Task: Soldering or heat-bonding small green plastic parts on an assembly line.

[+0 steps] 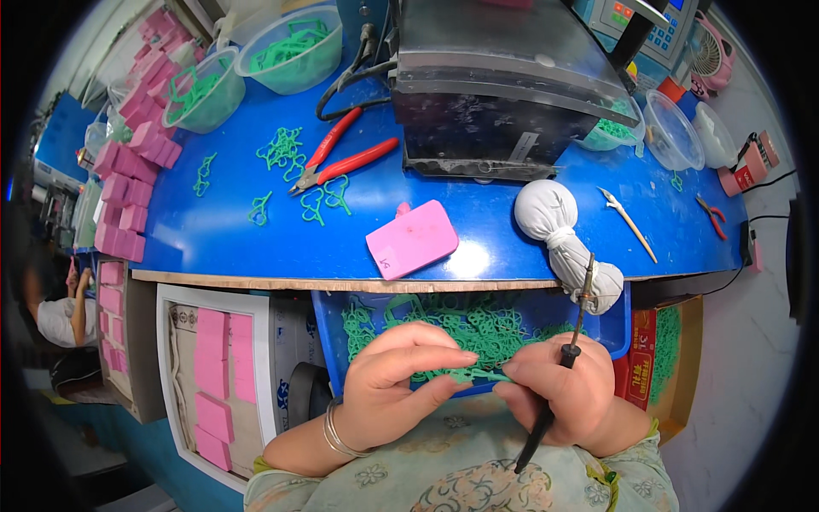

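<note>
Left hand (394,386) pinching a small green wax piece (474,374) below the worktop (478,235) edge, over the blue bin (478,328); right hand (559,394) clenched round a thin dark tool (570,354), fingertips on the same piece; shape of piece mostly hidden by fingers

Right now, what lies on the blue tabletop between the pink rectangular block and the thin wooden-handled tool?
In the head view, a white cloth bundle, tied at its middle, lies between the pink rectangular block and the thin wooden-handled tool.
</note>
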Tool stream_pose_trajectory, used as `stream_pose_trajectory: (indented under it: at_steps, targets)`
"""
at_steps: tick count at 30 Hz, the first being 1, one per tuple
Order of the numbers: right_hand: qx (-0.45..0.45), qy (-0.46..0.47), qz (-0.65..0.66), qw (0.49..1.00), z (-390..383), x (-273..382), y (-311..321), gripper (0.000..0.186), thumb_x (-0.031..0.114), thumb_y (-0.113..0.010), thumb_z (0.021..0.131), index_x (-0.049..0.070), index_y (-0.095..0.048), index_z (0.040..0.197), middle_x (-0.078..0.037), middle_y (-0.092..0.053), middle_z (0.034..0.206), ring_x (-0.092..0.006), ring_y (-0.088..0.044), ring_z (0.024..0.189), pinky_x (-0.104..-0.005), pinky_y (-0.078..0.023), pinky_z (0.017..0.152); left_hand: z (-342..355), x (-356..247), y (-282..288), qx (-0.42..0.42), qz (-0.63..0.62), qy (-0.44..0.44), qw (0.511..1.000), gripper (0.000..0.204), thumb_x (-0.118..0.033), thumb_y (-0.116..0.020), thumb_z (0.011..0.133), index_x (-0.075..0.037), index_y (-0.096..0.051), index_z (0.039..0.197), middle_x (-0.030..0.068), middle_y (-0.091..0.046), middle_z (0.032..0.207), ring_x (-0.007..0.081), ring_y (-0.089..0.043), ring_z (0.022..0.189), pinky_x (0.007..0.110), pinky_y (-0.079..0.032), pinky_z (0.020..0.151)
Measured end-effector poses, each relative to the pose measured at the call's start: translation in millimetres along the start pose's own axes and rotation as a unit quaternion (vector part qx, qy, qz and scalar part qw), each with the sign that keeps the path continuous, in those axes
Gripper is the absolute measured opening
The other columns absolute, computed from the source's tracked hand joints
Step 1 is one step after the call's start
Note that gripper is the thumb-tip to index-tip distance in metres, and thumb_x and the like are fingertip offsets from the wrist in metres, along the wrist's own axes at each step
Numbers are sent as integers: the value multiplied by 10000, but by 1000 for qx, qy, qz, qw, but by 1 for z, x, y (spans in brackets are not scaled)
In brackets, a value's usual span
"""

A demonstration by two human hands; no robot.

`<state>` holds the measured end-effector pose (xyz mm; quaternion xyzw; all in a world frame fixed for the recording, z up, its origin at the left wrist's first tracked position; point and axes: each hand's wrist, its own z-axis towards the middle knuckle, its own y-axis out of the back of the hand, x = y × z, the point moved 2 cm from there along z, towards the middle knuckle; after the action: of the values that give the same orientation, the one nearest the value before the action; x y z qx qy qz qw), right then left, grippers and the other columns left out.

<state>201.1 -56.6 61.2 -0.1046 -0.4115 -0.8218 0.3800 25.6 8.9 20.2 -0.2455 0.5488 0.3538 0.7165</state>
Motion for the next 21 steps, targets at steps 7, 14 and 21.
stream_pose_trajectory:
  at_steps: [7, 14, 21]
  targets:
    - [19, -6, 12, 1000, -1, -2, 0, 261, 100, -770, 672, 30, -595, 852, -63, -598, 670, -185, -569, 530, -281, -421, 450, 0, -8, -2, -54, -21, 6, 998, 341, -20, -754, 698, -23, -662, 1027, 87, -604, 937, 224, -569, 883, 308, -457, 763]
    - [31, 2, 11, 999, -3, -2, -3, 261, 100, -771, 670, 30, -596, 851, -60, -595, 664, -183, -569, 531, -277, -418, 454, 2, -11, 3, -24, 24, -71, 997, 293, -19, -758, 694, -34, -667, 972, 77, -604, 926, 235, -570, 864, 338, -458, 759]
    - [42, 1, 17, 999, -5, -8, -7, 280, 99, -768, 663, 30, -595, 872, -54, -591, 668, -183, -559, 526, -276, -405, 451, 3, -13, 1, -32, 41, -86, 995, 282, -20, -768, 681, -39, -671, 945, 70, -606, 923, 237, -572, 858, 339, -456, 755]
